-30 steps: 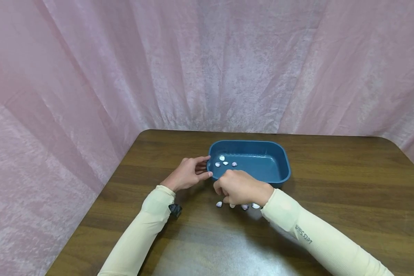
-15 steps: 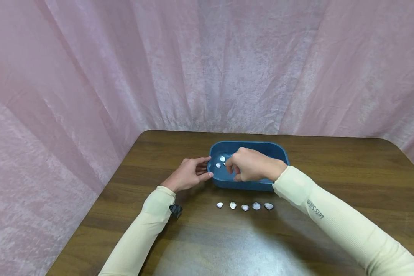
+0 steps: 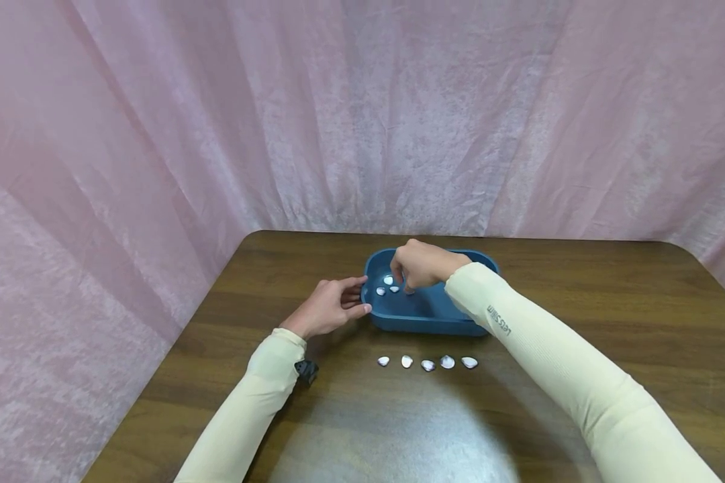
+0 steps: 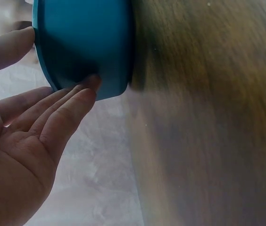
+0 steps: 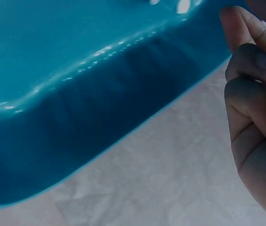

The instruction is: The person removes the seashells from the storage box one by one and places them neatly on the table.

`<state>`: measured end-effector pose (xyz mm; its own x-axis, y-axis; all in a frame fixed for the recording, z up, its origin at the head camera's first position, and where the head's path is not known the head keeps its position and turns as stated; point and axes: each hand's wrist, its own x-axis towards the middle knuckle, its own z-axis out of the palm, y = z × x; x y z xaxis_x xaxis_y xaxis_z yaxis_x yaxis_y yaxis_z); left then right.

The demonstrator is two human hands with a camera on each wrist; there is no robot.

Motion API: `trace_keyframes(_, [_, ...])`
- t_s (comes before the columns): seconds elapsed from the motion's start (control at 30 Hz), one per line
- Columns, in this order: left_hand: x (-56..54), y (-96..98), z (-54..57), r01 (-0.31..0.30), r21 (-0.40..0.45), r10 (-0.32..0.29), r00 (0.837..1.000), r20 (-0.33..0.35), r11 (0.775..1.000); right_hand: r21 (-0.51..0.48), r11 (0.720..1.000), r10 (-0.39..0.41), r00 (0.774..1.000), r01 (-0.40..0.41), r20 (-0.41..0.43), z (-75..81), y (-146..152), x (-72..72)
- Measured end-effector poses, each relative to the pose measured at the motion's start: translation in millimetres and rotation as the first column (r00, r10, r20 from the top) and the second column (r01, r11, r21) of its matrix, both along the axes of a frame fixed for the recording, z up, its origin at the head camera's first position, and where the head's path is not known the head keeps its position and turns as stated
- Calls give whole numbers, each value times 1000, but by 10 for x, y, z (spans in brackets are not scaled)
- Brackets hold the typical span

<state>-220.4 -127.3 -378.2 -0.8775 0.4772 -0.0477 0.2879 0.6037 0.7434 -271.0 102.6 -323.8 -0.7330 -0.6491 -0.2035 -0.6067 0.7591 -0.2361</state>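
Observation:
In the head view, a blue rectangular basin [image 3: 429, 325] stands on the wooden table. My left hand [image 3: 326, 307] touches its left end; in the left wrist view the fingers extend along the outer wall, with the thumb at the rim. Inside the basin, my right hand [image 3: 424, 263] reaches down at the left half, fingers bent. Its fingertips are partly hidden, so whether they pinch anything cannot be told. Beside them three small white seashells are visible, one of them a white shell [image 3: 389, 280] near the back. Several more seashells [image 3: 428, 365] lie in a row before the basin.
The brown wooden table [image 3: 610, 302] extends well beyond the basin on both sides. A pink velvet curtain [image 3: 399, 121] hangs behind it. A small black device [image 3: 306, 371] sits at the left wrist.
My right hand has moved from above the shell row back into the basin, uncovering the row. One basin shell that was visible earlier is now hidden near its fingertips. The left hand stays put.

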Motion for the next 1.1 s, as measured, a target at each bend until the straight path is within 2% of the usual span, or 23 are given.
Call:
trace_keyframes(0.1, [5, 2, -7, -6, -3, 6, 1000, 12, 1000, 32, 999, -32, 999, 31, 16, -66, -19, -81])
trace_keyframes(0.23, [0, 17, -4, 11, -2, -11, 1000, -7, 1000, 68, 994, -89, 996, 88, 19, -140, -21, -147])
trace_keyframes(0.4, [-6, 28, 1, 28, 27, -28, 1000, -10, 999, 105, 987, -129, 991, 125, 29, -218, -18, -176])
trace_keyframes(0.6, [1, 29, 3, 3, 29, -3, 1000, 8, 1000, 123, 980, -159, 987, 154, 28, -289, -15, -200])
trace_keyframes(1.1, [-5, -3, -24, -6, 14, 6, 1000, 9, 1000, 114, 983, -146, 989, 144, 13, -431, -10, -285])
